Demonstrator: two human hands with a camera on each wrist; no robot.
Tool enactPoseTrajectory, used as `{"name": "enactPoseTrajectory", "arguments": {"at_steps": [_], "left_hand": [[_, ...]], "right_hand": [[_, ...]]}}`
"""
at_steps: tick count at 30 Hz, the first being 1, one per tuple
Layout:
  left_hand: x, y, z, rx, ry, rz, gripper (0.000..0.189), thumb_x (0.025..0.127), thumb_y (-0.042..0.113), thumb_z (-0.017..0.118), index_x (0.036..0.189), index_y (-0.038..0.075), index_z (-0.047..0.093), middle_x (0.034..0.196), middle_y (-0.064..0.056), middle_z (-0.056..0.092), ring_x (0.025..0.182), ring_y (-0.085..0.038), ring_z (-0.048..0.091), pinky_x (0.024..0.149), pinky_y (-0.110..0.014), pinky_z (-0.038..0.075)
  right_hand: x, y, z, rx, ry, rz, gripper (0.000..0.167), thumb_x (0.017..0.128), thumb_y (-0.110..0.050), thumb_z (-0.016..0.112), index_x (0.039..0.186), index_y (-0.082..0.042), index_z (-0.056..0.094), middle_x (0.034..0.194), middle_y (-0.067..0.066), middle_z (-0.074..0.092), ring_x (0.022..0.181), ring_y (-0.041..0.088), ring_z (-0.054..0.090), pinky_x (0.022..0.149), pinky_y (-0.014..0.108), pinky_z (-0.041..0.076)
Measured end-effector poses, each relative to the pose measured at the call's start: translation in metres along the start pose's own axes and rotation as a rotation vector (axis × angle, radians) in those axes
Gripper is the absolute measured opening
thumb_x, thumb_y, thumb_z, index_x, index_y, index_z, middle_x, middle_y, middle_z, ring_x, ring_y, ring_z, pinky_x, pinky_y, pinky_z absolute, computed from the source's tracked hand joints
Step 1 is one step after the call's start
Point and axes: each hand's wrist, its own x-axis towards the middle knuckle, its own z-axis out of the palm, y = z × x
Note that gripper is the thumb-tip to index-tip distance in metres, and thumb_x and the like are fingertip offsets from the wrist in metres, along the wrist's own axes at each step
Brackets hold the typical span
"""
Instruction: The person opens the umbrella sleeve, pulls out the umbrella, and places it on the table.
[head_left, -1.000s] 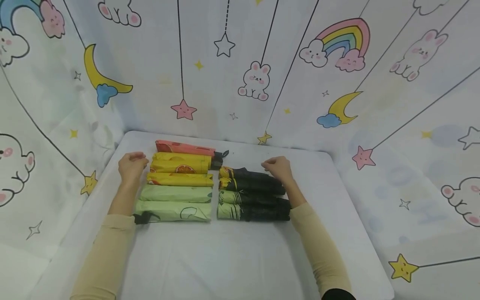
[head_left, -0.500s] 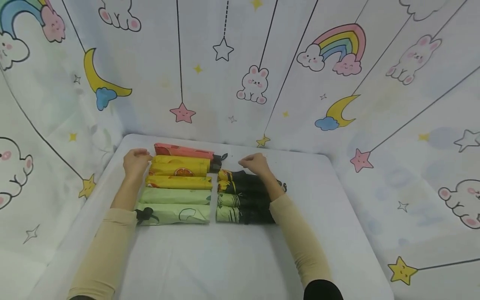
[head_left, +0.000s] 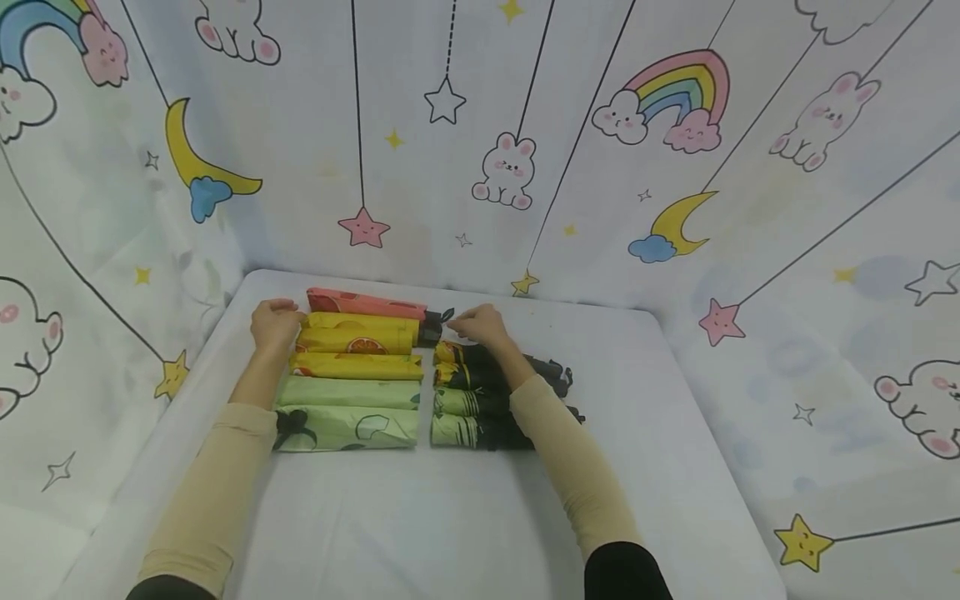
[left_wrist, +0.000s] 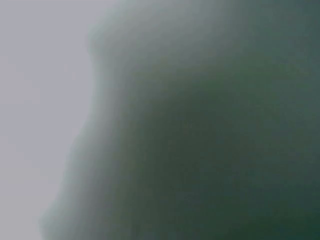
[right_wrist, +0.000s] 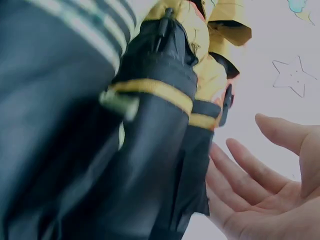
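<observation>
Beyond the red sleeve (head_left: pixel 367 303), only a narrow strip of white table (head_left: pixel 637 400) remains before the printed backdrop (head_left: pixel 420 179) blocks passage. Off its left end, the left hand (head_left: pixel 275 323) takes up the room; off its right end stand a dark loop (head_left: pixel 447 315) and the right hand (head_left: pixel 480 325), with wide open table farther right. On its near side, yellow sleeves (head_left: pixel 337 335) and green sleeves (head_left: pixel 341 418) lie packed together, a slim lane parting the green ones from dark umbrellas (head_left: pixel 487 404) to its near right. Nearest the person, well apart from it, broad space lies open.
</observation>
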Motion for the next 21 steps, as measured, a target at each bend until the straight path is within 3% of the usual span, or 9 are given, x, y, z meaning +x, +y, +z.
{"name": "enactPoseTrajectory", "arguments": {"at_steps": [4,7,11,14,21], "left_hand": [[0.004,-0.002,0.003,-0.029,0.011,-0.014,0.051,0.093,0.006,0.067,0.142,0.004,0.055,0.115,0.003,0.061,0.097,-0.014,0.054,0.073,-0.021,0.053],[0.006,-0.003,0.004,-0.055,0.011,-0.037,0.050,0.093,0.004,0.066,0.141,0.005,0.054,0.111,0.006,0.058,0.092,-0.012,0.054,0.059,-0.024,0.056],[0.008,-0.006,0.006,-0.055,0.027,-0.038,0.050,0.092,0.004,0.066,0.141,0.004,0.054,0.117,0.001,0.062,0.093,-0.011,0.056,0.062,-0.020,0.055],[0.010,-0.007,0.007,-0.035,0.041,-0.033,0.051,0.092,0.006,0.066,0.141,0.004,0.055,0.127,-0.006,0.066,0.096,-0.010,0.058,0.070,-0.016,0.051],[0.009,-0.008,0.009,-0.059,0.054,-0.061,0.050,0.092,0.001,0.069,0.140,0.005,0.055,0.135,-0.012,0.066,0.098,-0.012,0.062,0.069,-0.015,0.053]], "right_hand": [[0.006,-0.004,0.010,0.040,-0.043,0.023,0.038,0.097,-0.031,0.077,0.111,0.004,0.078,0.103,0.021,0.077,0.096,0.034,0.075,0.088,0.049,0.062],[0.010,-0.006,0.018,-0.007,-0.056,0.038,0.035,0.097,-0.031,0.076,0.099,0.004,0.080,0.089,0.019,0.077,0.078,0.030,0.071,0.076,0.043,0.060],[0.018,-0.009,0.028,-0.081,-0.054,0.079,0.038,0.096,-0.032,0.076,0.074,-0.001,0.077,0.063,0.008,0.065,0.057,0.020,0.055,0.059,0.031,0.047],[0.023,-0.011,0.035,-0.097,-0.064,0.127,0.042,0.095,-0.032,0.077,0.063,-0.005,0.067,0.055,0.002,0.055,0.051,0.016,0.048,0.052,0.029,0.040],[0.031,-0.013,0.046,-0.144,-0.074,0.187,0.048,0.093,-0.033,0.081,0.059,-0.011,0.056,0.053,0.000,0.049,0.052,0.017,0.048,0.047,0.029,0.040]]}}
